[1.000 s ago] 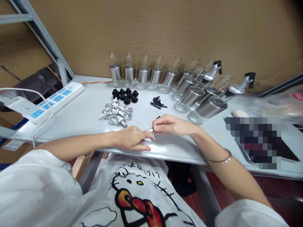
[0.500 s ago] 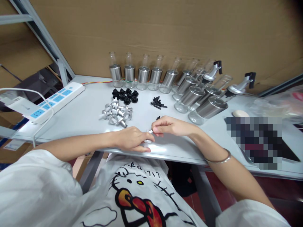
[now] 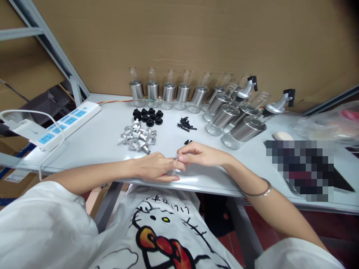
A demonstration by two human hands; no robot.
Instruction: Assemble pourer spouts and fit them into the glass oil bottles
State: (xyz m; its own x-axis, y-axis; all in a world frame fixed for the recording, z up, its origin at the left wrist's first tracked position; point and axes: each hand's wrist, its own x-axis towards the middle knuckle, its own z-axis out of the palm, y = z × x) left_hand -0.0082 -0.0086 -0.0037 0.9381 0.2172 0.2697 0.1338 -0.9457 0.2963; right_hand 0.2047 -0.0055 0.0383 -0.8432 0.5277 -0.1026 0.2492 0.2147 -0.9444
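Near the front edge of the table, my left hand [image 3: 158, 167] is closed around a silver pourer spout [image 3: 176, 171], mostly covered by the fingers. My right hand [image 3: 200, 154] meets it from the right, thumb and forefinger pinched at the spout's end. Whatever sits between those fingertips is hidden. Ahead of my left hand lies a pile of similar silver spouts [image 3: 135, 144]. Black stoppers [image 3: 150, 122] are grouped behind that pile. Several small black levers [image 3: 185, 124] lie beyond my right hand, and tiny black pieces [image 3: 187, 142] show just past its fingers.
Glass bottles with steel sleeves [image 3: 168, 91] line the back and right; two carry pourers [image 3: 276, 108]. A white power strip [image 3: 70, 121] lies at the left. To the right are a pale rounded object [image 3: 282, 136], a blurred-out dark item [image 3: 303, 170] and a plastic bag [image 3: 331, 121].
My right fingers have moved slightly left and closer to my left hand, covering more of the spout's end. The view has shifted a little; the table items lie as before.
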